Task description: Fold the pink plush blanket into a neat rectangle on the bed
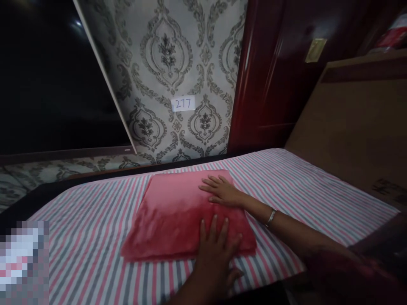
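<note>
A folded cloth (pixel 168 216), light pink at the far part and deeper red at the near part, lies flat in a neat rectangle on a striped sheet (pixel 104 224). My right hand (pixel 222 190) rests palm down on its far right part, fingers spread towards the left. A silver bracelet (pixel 271 217) circles that wrist. Closer to me, my left hand (pixel 218 241) lies over the cloth's near right edge with its fingers stretched away from me. Neither hand grasps the fabric. What kind of cloth article this is, I cannot tell.
A large cardboard box (pixel 352 123) stands at the right, with a red-labelled bottle (pixel 392 36) above it. A dark television screen (pixel 57 80) fills the upper left. Behind the sheet, a patterned wall bears a paper label (pixel 183 103) reading 277. The lower left corner is pixelated.
</note>
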Available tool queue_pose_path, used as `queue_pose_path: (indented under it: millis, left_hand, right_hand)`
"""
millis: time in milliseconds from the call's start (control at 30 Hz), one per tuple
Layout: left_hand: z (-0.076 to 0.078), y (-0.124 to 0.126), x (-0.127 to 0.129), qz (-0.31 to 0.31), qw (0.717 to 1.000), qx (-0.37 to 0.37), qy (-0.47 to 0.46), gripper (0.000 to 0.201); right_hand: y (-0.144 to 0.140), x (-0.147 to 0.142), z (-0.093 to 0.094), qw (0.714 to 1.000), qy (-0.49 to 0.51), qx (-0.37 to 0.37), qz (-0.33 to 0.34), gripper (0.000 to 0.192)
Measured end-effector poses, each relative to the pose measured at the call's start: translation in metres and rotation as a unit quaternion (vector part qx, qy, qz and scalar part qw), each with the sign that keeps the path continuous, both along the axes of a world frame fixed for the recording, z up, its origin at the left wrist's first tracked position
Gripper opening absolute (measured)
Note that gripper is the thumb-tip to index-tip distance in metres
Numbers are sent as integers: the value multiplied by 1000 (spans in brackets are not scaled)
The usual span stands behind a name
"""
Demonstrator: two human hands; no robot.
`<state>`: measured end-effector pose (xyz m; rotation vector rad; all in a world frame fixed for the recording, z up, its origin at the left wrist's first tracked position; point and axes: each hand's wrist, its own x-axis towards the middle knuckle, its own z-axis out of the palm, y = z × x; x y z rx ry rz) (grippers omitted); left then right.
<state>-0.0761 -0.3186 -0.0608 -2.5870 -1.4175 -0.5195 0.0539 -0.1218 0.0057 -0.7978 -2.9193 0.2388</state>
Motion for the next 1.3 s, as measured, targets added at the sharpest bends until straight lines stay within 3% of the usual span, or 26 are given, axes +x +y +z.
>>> queue_pose_path:
  millis: [133,333,500,633,767,900,1033,1133,1300]
  left_hand:
    - [-19,1,-5,-4,999,36,7,84]
    - [-20,0,-2,7,998,53,14,87]
    - [-22,0,-3,-1,999,53,5,86]
    - [-19,0,-4,-12,998,55,-8,83]
    - [-6,-4,-3,-15,998,51,-15,80]
    - [11,-17,-18,-6,993,118,-4,66]
    - [14,-30,-44,102,985,140,4,68]
    - [2,-33,-54,141,982,122,14,81]
    - [-13,-32,-56,136,987,82,11,89]
  right_hand:
    - [34,-3,-7,1000,9,8,-25,63]
    - [94,-3,-28,983,39,-113,-139,66]
    - [112,-2,-38,972,46,-126,-192,66]
    - [106,-3,-25,968,44,-101,-226,65]
    - [78,-10,0,972,57,-43,-223,60]
    - [24,-28,16,997,45,-4,-70,57]
    - [-16,-47,13,998,20,-19,57,59]
    - [-14,-55,4,997,7,-25,68,60]
    - [25,-59,-3,1000,-5,-2,-14,58]
